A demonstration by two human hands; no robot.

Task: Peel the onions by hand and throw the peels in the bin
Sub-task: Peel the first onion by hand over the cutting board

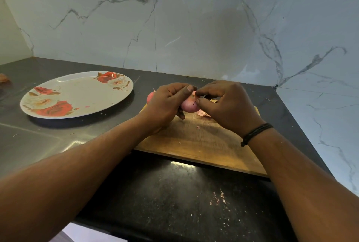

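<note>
Holding a smooth pink onion (189, 106); both hands pinch it.

A small pink onion (189, 106) is sitting up off the wooden board, its smooth, pale rosy flesh showing bare on the underside. At its top, a thin wisp of skin is sticking out. A second onion (150, 96), redder, is peeking out just behind and to the left, mostly hidden. A loose pinkish peel (203, 113) is lying on the board, just beside the first onion.
</note>
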